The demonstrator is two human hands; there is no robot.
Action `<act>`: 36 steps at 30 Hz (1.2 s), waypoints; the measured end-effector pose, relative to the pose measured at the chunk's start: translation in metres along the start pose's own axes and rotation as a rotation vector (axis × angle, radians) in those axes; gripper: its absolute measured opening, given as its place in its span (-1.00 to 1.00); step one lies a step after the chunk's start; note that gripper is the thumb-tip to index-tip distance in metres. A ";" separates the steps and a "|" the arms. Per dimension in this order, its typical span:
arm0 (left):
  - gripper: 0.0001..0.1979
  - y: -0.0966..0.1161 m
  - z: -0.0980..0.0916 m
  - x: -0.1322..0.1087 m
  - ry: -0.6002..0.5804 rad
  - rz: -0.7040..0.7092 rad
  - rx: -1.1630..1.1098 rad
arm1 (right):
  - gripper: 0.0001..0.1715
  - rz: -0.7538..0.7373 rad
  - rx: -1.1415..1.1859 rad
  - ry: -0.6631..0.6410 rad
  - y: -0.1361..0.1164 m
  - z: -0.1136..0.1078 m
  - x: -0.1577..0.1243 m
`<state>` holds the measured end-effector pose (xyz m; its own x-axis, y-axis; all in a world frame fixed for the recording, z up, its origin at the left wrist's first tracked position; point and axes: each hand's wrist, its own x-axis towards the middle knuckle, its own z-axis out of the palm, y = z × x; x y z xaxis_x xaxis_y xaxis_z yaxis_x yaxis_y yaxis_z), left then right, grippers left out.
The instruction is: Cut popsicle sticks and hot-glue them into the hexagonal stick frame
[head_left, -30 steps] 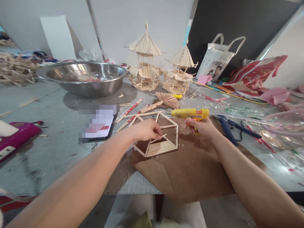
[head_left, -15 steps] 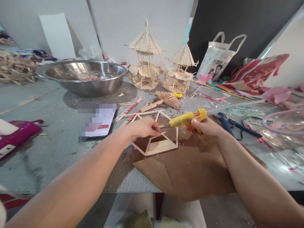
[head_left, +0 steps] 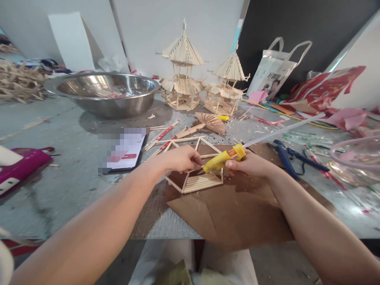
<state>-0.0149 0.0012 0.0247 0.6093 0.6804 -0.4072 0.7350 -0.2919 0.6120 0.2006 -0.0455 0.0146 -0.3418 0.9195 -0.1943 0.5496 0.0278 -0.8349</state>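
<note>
My right hand (head_left: 251, 164) is wrapped round a yellow hot glue gun (head_left: 218, 160), with a long clear glue stick (head_left: 285, 128) poking out of its back end. The gun's nozzle points down and left, close to the fingertips of my left hand (head_left: 187, 159). Those fingers pinch a thin wooden stick (head_left: 193, 170), partly hidden by the hand. Under both hands lies a flat polygonal frame of wooden sticks (head_left: 222, 177). One of its triangular sections is partly filled by a row of sticks (head_left: 202, 182). A brown sheet (head_left: 237, 213) lies beneath the frame.
A phone (head_left: 126, 152) and a steel basin (head_left: 109, 105) stand left. Two stick pagodas (head_left: 184, 89) rise behind, with a folded paper fan (head_left: 211, 123) before them. Blue-handled pliers (head_left: 286, 162) lie right. A magenta tool (head_left: 26, 166) sits far left.
The glue gun has come down and left, its nozzle now beside my left fingertips and tilted more steeply. My left hand has stayed nearly in place.
</note>
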 end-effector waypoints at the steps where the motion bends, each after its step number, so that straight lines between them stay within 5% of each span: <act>1: -0.70 0.000 0.000 0.000 -0.006 -0.002 -0.013 | -0.52 -0.004 0.000 0.003 -0.001 0.001 0.000; 36: -0.72 -0.005 0.000 0.005 0.045 0.080 0.016 | -0.57 -0.026 0.089 -0.007 0.001 0.006 0.006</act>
<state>-0.0161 0.0060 0.0194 0.6525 0.6837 -0.3268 0.6896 -0.3571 0.6301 0.1944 -0.0424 0.0095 -0.3609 0.9160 -0.1754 0.4705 0.0164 -0.8822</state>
